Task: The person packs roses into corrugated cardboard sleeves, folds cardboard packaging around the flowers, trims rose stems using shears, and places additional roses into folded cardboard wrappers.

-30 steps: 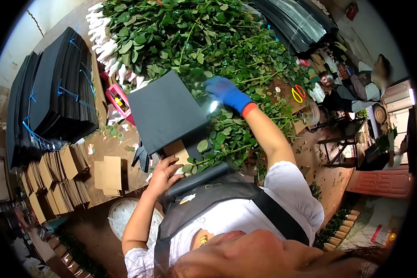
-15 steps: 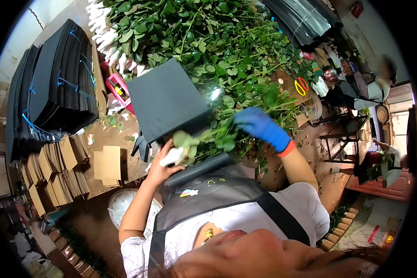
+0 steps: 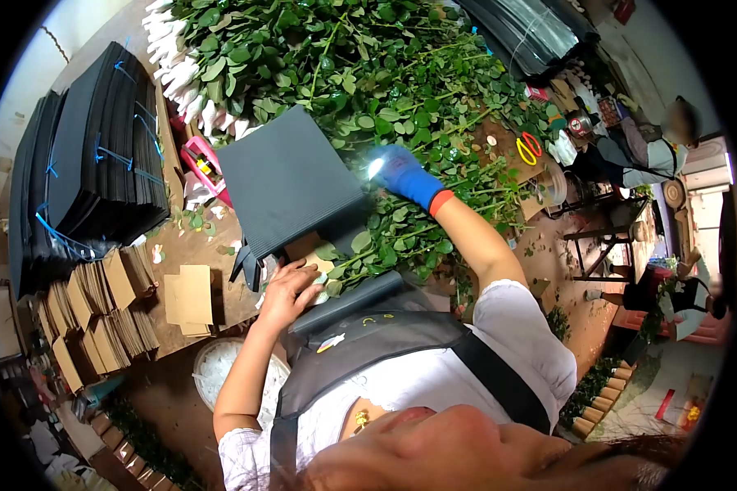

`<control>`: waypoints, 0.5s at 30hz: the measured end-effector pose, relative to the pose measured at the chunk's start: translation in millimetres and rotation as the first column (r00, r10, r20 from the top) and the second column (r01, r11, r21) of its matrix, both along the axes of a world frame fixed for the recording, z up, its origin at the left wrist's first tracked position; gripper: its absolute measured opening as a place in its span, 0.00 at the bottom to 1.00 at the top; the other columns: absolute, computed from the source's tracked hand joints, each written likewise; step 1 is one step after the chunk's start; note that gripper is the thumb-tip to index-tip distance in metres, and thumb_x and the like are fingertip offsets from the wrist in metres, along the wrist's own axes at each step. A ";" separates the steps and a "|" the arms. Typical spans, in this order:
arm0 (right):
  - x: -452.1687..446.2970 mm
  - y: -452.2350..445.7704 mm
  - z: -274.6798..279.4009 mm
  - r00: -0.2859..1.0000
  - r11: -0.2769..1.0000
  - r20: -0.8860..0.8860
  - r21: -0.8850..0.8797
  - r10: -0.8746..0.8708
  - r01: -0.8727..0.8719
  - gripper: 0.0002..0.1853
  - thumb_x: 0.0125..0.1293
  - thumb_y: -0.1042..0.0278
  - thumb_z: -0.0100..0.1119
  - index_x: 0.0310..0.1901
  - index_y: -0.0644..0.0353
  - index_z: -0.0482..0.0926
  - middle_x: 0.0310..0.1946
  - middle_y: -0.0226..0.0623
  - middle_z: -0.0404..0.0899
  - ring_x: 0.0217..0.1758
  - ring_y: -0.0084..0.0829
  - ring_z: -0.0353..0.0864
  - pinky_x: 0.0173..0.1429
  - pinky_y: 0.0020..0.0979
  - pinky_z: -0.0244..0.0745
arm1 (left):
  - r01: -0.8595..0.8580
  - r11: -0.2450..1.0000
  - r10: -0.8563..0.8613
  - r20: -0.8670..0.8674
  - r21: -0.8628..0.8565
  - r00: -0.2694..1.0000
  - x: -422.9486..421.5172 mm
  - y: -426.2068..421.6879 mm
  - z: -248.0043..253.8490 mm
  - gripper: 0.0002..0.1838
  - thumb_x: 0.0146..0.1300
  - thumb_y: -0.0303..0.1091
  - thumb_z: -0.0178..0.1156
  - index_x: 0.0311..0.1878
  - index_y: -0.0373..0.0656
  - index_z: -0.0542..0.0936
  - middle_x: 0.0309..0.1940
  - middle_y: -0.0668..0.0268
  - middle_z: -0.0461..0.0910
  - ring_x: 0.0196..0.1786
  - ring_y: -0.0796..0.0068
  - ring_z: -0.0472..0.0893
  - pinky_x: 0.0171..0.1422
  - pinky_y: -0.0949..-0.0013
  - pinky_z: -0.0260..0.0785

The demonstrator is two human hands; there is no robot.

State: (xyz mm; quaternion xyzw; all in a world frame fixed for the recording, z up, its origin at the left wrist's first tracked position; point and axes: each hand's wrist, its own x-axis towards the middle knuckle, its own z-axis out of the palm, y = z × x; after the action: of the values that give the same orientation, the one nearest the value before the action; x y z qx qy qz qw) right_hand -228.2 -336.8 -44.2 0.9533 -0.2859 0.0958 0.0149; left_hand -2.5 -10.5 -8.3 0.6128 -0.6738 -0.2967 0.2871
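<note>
My bare left hand lies over the near left end of leafy flower stems, its fingers stretched out and resting flat, touching a pale wrapped head. Under these stems lies a dark sheet with a rolled near edge, against my apron. A stack of dark grey corrugated sheets stands just beyond my left hand, with a piece of brown cardboard below its near edge. My right hand, in a blue glove, is at the right side of the stack, over the foliage. Glare and blur hide its fingertips.
A large heap of leafy stems with white-wrapped heads covers the table's far side. At left are tied dark sheets and folded cardboard pieces. Yellow-and-red-handled scissors lie at right. Other people are at the far right.
My right hand has moved up and left, from the stems to the side of the sheet stack. My left hand has lowered the pale wrapped head and flattened over it.
</note>
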 end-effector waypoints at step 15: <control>-70.9 63.9 152.8 0.898 0.944 0.388 0.163 0.206 -0.287 0.10 0.66 0.69 0.62 0.48 0.44 0.83 0.45 0.35 0.86 0.46 0.42 0.86 0.49 0.38 0.83 | -0.169 0.958 0.264 -0.481 0.231 0.836 -4.3 9.7 -51.9 0.25 0.62 0.35 0.73 0.60 0.41 0.77 0.52 0.57 0.83 0.51 0.63 0.84 0.53 0.63 0.78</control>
State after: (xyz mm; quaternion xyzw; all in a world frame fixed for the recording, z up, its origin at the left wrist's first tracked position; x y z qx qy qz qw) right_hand -299.2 -272.9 108.6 0.9432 -0.1685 0.2412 -0.1544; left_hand -6.9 -0.8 -60.2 0.6089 -0.4711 -0.4722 0.4295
